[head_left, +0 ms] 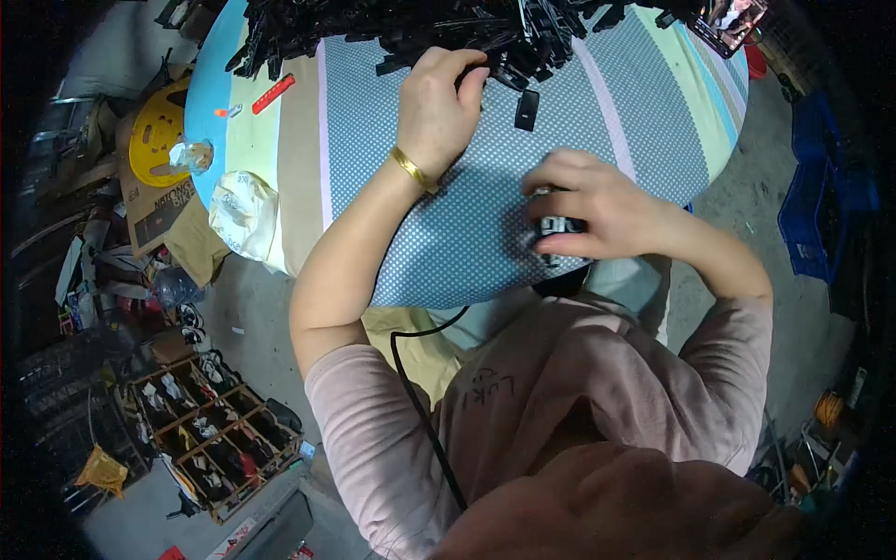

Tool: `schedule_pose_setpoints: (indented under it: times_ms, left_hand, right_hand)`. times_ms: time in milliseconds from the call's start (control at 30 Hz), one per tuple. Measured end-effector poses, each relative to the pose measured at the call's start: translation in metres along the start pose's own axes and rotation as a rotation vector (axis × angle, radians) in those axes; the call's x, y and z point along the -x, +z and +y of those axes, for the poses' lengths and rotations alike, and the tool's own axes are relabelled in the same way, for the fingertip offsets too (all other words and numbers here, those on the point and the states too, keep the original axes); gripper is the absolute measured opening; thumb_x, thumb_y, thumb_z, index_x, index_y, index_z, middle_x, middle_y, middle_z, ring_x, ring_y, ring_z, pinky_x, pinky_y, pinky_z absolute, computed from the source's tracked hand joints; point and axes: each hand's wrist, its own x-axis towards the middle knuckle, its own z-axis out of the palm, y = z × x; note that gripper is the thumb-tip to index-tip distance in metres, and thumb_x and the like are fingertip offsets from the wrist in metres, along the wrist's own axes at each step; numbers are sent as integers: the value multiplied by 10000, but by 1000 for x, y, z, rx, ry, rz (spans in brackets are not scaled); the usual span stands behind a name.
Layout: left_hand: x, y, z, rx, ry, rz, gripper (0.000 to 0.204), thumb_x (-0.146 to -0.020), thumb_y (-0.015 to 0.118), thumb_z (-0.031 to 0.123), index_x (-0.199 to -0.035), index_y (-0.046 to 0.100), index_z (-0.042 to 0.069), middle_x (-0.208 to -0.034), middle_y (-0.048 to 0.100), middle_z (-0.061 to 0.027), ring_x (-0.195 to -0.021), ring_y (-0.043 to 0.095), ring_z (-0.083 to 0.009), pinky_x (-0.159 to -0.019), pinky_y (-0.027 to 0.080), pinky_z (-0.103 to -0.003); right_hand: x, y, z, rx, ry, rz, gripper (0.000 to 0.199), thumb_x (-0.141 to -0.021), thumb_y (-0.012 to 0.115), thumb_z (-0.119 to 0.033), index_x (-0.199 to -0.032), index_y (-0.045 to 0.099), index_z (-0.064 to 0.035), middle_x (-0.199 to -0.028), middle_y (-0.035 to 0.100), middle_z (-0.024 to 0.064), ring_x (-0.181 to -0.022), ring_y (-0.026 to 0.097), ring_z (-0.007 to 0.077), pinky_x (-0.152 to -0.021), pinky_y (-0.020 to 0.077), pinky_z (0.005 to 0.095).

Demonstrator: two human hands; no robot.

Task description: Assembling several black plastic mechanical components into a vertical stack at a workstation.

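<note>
A heap of thin black plastic-looking pieces (401,23) lies along the far side of the cloth-covered table (373,121). My left hand (437,107), with a gold band on its wrist, is at the heap's near edge. Its thumb and index finger come together in a pinch; what they hold, if anything, is hidden. Nearer to me and to the right, my right hand (597,205) curls over small black and silvery pieces (560,225) at the table's near edge. Its fingers are slightly blurred. A single black rectangular piece (526,110) lies between the hands and the heap.
On the left of the table lie a red strip-shaped tool (273,94) and a white bag (245,215) at the edge. A phone (728,26) stands at the far right. Blue crates (810,187) are on the floor to the right. A black cable (397,359) hangs before me.
</note>
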Motion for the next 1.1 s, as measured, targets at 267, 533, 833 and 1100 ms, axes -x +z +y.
schedule_pose_setpoints:
  times_ms: [267, 533, 833, 1100]
  left_hand:
    - [3, -5, 7, 406, -408, -148, 171, -841, 630, 99, -976, 682, 8, -873, 644, -83, -733, 635, -158, -648, 503, -252]
    - [0, -11, 4, 164, -289, -230, 257, -729, 705, 85, -973, 664, 14, -915, 644, -105, -740, 636, -203, -677, 524, -284]
    - [-6, -50, 26, 8, -131, -384, 202, -758, 692, 126, -919, 654, 10, -872, 623, -130, -757, 629, -247, -674, 500, -327]
    - [28, 2, 26, 48, 180, -225, 175, -687, 720, 102, -785, 625, -8, -770, 609, -121, -723, 598, -292, -671, 489, -382]
  right_hand:
    - [37, -14, -20, -222, -59, 17, 345, -791, 703, -341, -918, 660, -23, -1034, 609, 111, -887, 554, 255, -715, 431, 381]
    - [-27, -32, 40, 440, 6, 283, 263, -788, 665, -154, -1018, 643, -28, -1056, 622, 78, -914, 554, 244, -740, 481, 351]
    - [-32, -71, 64, 414, 163, 234, 302, -727, 724, -195, -950, 632, -12, -868, 598, 105, -817, 583, 289, -697, 475, 370]
    - [-11, -41, 35, 180, 241, 215, 289, -713, 735, -160, -938, 670, 9, -815, 611, 112, -774, 583, 281, -681, 479, 367]
